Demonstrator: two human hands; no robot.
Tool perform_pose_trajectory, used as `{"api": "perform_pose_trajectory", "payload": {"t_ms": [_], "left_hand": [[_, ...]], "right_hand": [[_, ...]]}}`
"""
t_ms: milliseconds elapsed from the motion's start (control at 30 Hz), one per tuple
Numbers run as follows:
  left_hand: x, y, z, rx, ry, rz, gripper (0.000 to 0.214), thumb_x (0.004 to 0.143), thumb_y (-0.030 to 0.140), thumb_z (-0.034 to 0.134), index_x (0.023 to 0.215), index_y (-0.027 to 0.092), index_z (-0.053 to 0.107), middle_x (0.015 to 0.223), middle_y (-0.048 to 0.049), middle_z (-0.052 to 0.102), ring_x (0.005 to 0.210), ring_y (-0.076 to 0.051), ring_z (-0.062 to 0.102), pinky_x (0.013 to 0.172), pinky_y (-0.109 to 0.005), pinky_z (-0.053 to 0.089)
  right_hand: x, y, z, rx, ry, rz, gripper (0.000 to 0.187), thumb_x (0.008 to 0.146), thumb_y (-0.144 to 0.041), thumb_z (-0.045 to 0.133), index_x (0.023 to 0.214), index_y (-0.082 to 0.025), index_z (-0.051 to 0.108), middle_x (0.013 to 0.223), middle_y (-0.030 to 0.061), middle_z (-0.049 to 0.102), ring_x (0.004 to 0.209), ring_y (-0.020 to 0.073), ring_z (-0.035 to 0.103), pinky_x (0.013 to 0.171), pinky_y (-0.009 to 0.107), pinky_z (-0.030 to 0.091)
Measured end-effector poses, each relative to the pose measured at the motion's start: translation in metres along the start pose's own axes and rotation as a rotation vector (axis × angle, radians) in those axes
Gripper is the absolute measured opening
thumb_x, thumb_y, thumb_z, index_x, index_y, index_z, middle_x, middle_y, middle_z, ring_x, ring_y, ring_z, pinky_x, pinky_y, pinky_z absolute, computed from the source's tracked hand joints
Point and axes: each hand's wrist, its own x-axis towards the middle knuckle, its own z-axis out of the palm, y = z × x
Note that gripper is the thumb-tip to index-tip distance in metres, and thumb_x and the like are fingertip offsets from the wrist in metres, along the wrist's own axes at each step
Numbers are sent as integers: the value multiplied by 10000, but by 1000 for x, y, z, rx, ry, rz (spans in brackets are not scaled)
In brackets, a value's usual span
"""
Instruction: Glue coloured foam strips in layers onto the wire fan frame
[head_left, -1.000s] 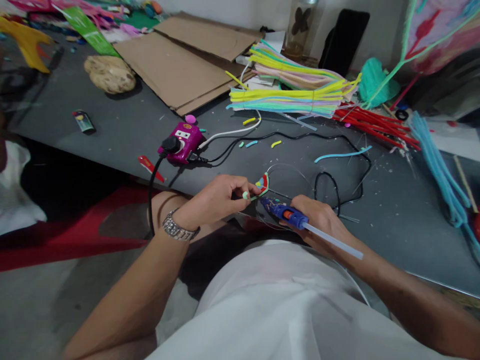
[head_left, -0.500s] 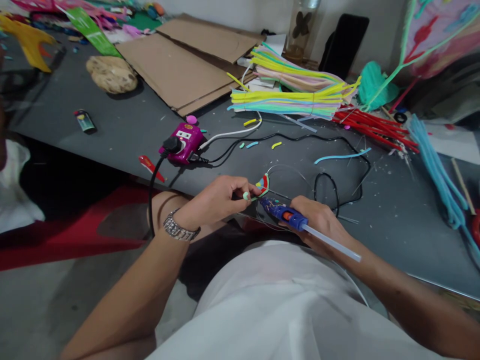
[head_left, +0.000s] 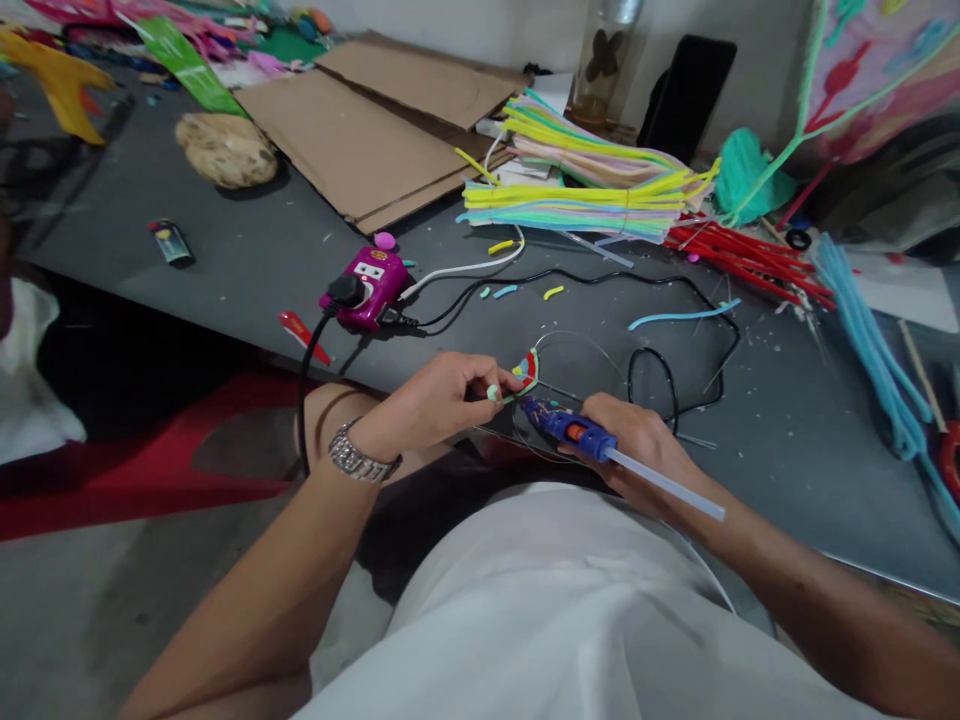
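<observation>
Near the table's front edge, my left hand (head_left: 455, 392) pinches a small craft piece (head_left: 531, 370) made of red, yellow, blue and pale green pipe cleaner. A pale green end (head_left: 493, 393) pokes out between thumb and forefinger. My right hand (head_left: 628, 432) is wrapped round a blue hot glue gun (head_left: 568, 423), its nozzle close to the lower edge of the piece; whether the tip touches it I cannot tell. From the gun's rear sticks a translucent glue stick (head_left: 667, 482). A thin wire hoop (head_left: 589, 340) runs beside the piece.
A purple power socket (head_left: 367, 287) with black cables stands left of my hands. Behind lie bundled yellow and pastel pipe cleaners (head_left: 570, 208), red pipe cleaners (head_left: 750, 262), cardboard sheets (head_left: 375, 130) and a stone (head_left: 226, 150). Blue pipe cleaners (head_left: 874, 345) lie at the right, a lighter (head_left: 171, 242) at the left.
Almost nothing differs. Both hands, the glue gun and the craft piece stay practically in place; the view has shifted only very slightly.
</observation>
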Motion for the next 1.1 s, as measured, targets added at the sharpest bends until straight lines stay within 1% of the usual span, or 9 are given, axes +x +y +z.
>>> {"api": "perform_pose_trajectory", "payload": {"t_ms": [200,367,500,633,800,1000,1100], "left_hand": [[0,-2,0,-6,-6,16,107,845,196,621,742,189,592,1044,-84,792,1096,-241,724,876,-329,547],[0,-3,0,27,5,11,94,832,190,619,741,186,595,1067,-83,789,1058,-232,730,871,-324,551],[0,-1,0,14,1,16,96,821,173,609,728,191,593,1033,-73,794,1108,-236,721,867,-309,547],[-1,0,0,6,7,9,115,828,188,616,716,194,585,1034,-79,794,1108,-245,722,865,-320,549],[-1,-1,0,-15,4,5,100,820,189,620,726,196,590,1058,-83,795,1115,-250,720,856,-320,549],[-1,-3,0,40,27,17,85,801,170,614,721,188,593,1060,-78,799,1016,-227,731,827,-302,542],[-1,-3,1,16,22,25,95,811,182,615,720,189,590,1074,-81,798,1036,-227,732,830,-301,535]], "right_hand": [[-1,2,1,14,9,4,181,989,-278,508,819,-223,486,769,9,565,651,147,510,618,263,342],[-1,0,1,-2,28,-7,162,975,-266,525,823,-222,489,754,1,555,625,141,494,598,258,332],[-2,0,2,-4,12,0,136,952,-234,529,821,-216,497,757,4,561,620,137,499,595,253,333],[-2,1,5,-29,0,14,123,944,-241,530,827,-205,522,768,21,582,639,150,524,609,265,344],[0,-1,3,-41,-1,8,155,971,-275,532,835,-200,528,775,23,585,644,153,524,612,269,345],[1,-5,-8,40,32,34,269,1012,-390,551,817,-218,483,749,-10,549,598,122,482,584,243,338],[1,-5,-7,32,33,27,256,1003,-366,560,811,-221,475,741,-13,543,592,122,475,579,243,331]]}}
